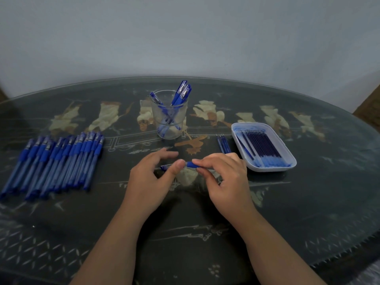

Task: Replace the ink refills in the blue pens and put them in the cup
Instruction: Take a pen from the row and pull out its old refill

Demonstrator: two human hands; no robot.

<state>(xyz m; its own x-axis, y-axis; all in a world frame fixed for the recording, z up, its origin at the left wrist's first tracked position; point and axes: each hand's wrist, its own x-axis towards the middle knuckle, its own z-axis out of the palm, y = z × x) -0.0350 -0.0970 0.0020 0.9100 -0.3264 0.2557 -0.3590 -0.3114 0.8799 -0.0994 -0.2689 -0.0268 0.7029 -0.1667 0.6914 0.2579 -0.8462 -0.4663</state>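
A blue pen (192, 164) lies level between both hands above the table's middle. My right hand (224, 177) pinches its blue grip section, with the barrel hidden under the fingers. My left hand (152, 175) pinches the pen's left end between thumb and fingers. A clear glass cup (169, 115) stands behind the hands with several blue pens upright in it. A row of several capped blue pens (57, 161) lies on the left. A white tray (265, 128) on the right holds several dark blue refills (261, 146).
Three loose refills (223, 144) lie on the table between the cup and the tray. The dark patterned table (308, 202) has a glass top and a curved far edge near a pale wall.
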